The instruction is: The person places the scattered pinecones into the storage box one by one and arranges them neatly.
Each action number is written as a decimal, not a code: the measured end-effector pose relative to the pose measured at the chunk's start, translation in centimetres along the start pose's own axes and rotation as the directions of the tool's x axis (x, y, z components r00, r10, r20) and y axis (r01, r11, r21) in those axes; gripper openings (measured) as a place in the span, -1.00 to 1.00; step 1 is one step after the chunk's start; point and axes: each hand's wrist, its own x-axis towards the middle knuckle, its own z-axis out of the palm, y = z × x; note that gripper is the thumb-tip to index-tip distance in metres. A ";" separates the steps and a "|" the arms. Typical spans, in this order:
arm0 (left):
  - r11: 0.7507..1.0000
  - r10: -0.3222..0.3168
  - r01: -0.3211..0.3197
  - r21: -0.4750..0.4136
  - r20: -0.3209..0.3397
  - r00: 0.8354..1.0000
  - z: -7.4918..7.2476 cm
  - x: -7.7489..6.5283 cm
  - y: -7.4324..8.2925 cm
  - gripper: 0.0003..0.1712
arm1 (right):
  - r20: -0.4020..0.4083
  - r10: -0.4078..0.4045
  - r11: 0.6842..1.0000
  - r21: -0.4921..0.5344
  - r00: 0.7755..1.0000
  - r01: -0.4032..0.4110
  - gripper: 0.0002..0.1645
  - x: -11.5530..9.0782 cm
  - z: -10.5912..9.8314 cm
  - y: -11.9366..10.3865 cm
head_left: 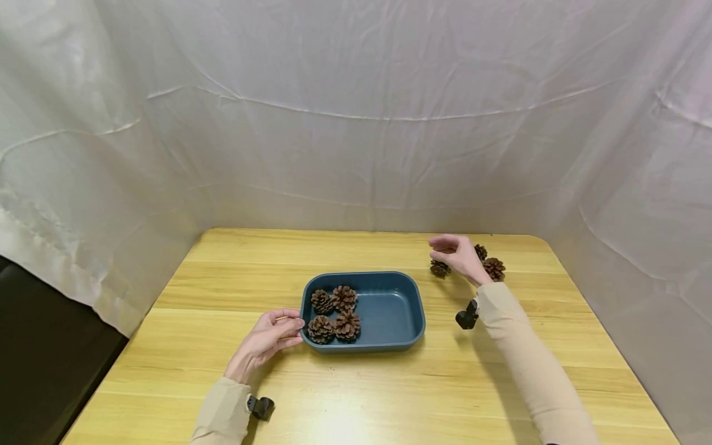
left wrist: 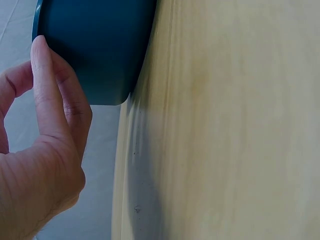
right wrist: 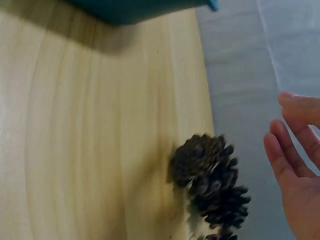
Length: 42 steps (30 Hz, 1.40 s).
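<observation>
A dark blue rectangular dish (head_left: 389, 309) sits on the table with several brown pine cones (head_left: 347, 325) grouped in its left half. At the dish's left end, my left hand (head_left: 271, 338) touches the rim and outer wall with its fingertips; the left wrist view shows a fingertip (left wrist: 40, 45) right at the rim. My right hand (head_left: 458, 254) is over the back right of the table, fingers loosely bent and nothing between them. Loose pine cones (head_left: 494, 269) lie around and below it, partly covered by the hand and wrist. In the right wrist view these cones (right wrist: 200, 157) stand clustered, apart from the fingers.
The wooden table (head_left: 345, 389) has its back edge against a pale hanging cloth (head_left: 384, 154), which also encloses both sides. A dark surface (head_left: 44, 352) lies beyond the left edge. Each wrist carries a small black camera (head_left: 467, 315).
</observation>
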 end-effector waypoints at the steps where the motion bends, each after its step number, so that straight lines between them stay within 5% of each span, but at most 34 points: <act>1: 1.000 0.001 -0.001 0.001 0.000 1.000 0.0 0.0 0.0 -0.75 | -0.006 0.002 1.000 0.002 1.000 -0.002 -0.56 -0.1 -0.1 0.2; 15: 1.000 0.004 -0.004 0.004 0.005 1.000 0.3 0.0 0.0 -0.67 | -0.029 0.031 0.992 -0.120 0.999 -0.034 -0.56 -1.0 -0.5 2.6; 42: 1.000 0.008 -0.008 -0.005 0.018 1.000 0.1 -0.1 0.1 -0.73 | 0.038 0.124 0.970 -0.215 0.992 -0.113 -0.45 -1.2 -0.6 3.0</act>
